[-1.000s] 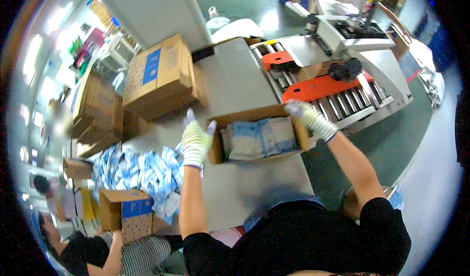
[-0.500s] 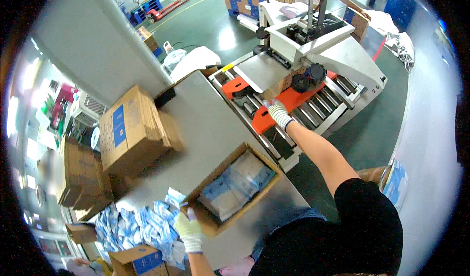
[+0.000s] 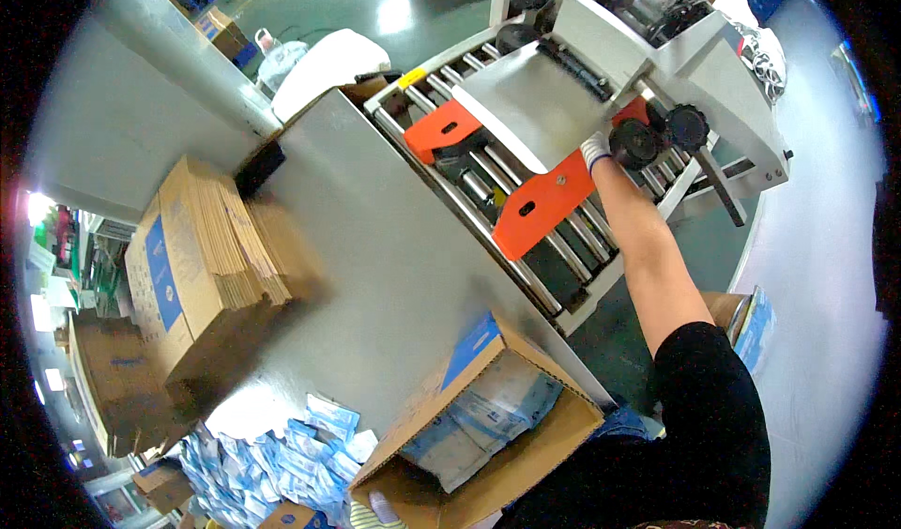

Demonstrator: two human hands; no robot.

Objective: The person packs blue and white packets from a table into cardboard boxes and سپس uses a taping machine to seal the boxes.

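A cardboard box sits tilted at the table's near edge, its open top turned toward me. Inside lie blue-and-white packets. My left hand, in a striped glove, grips the box's lower left edge with the thumb over the wall; part of it is cut off by the frame. My right hand, gloved too, reaches in beside the black knobs of the carton-sealing machine. Its fingers are hidden under the machine's top plate, so what they touch cannot be seen.
Flattened cartons are stacked on the left of the grey table. A heap of loose blue-and-white packets lies at the lower left. Orange guides stand over the machine's rollers. A white sack is beyond the table.
My left hand has tipped the box toward me, and it now sits nearer my body. My right hand has gone deeper into the machine. The whole view has shifted.
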